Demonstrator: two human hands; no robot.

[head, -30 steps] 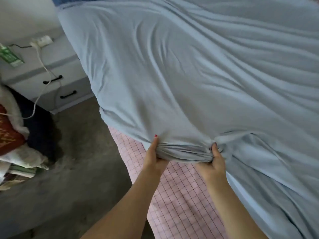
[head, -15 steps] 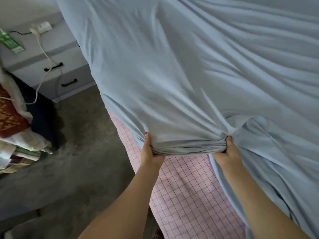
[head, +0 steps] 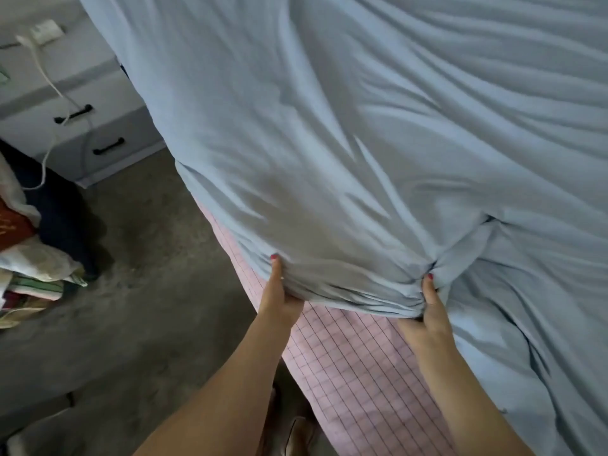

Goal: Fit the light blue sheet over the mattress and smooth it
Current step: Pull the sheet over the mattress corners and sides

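The concrete floor [head: 138,291] left of the bed lies open as a wide lane. A white nightstand [head: 82,126] closes its far end, a cable [head: 49,83] dangling down the drawers. A pile of folded textiles [head: 29,258] crowds the left edge. Both hands [head: 278,291] [head: 431,311] work against the mattress side [head: 355,363], its pink checked face bare.

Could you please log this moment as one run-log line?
left hand: grips sheet hem | right hand: grips hem | light blue sheet: wrinkled | pink checked mattress: side exposed

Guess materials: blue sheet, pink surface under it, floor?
Light blue sheet: soft matte woven or knit fabric, judging by its folds. Pink checked mattress cover: probably thin cloth, flat with a printed grid. Floor: looks like bare concrete, mottled grey and dull.
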